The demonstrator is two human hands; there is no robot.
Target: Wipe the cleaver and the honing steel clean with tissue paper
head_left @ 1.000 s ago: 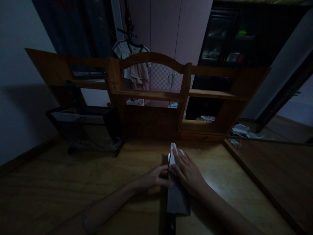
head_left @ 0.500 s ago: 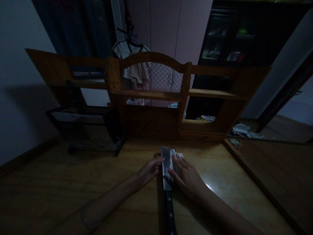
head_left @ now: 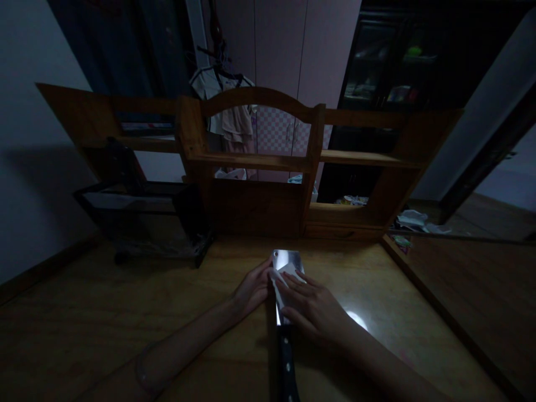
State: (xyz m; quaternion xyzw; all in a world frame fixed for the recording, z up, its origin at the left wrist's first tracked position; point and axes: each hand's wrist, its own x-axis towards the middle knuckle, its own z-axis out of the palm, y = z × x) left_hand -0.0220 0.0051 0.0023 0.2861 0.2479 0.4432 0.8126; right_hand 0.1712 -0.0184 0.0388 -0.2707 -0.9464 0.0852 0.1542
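Two contacts are being made: by the left hand (head_left: 256,285), the cleaver (head_left: 281,318) is being gripped along its left edge; by the right hand (head_left: 314,307), laid flat, a white cloth (head_left: 292,268) is being pressed onto the blade.
At or just above the worktop (head_left: 355,268) (contact cannot be told), the cleaver is being held, its black handle (head_left: 287,363) toward the wearer. Stiff, slick, probably blade-heavy steel is being handled; the handle should be grasped firmly, the presumably sharp right edge avoided.
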